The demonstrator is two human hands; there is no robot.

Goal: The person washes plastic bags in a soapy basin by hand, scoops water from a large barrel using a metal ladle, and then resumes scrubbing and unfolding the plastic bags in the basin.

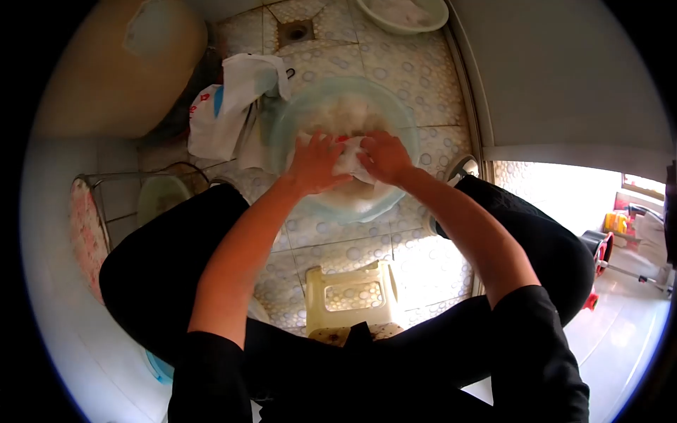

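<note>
A pale translucent basin (403, 113) of cloudy water stands on the tiled floor between my legs. In it lies a wet white cloth (349, 161) with a small red patch. My left hand (317, 163) grips the cloth from the left, fingers bent over its edge and thumb pointing inward. From the right, my right hand (386, 158) clasps the same cloth with curled fingers. Both fingertips are partly hidden by the fabric and water.
White fabric (243, 77) with red and blue marks hangs left of the basin. Another basin (416, 27) holding pale cloth stands at the upper right. A floor drain (295, 32) is beyond. A cream plastic stool (315, 299) is beneath me, and a sliding-door track (474, 120) runs along the right.
</note>
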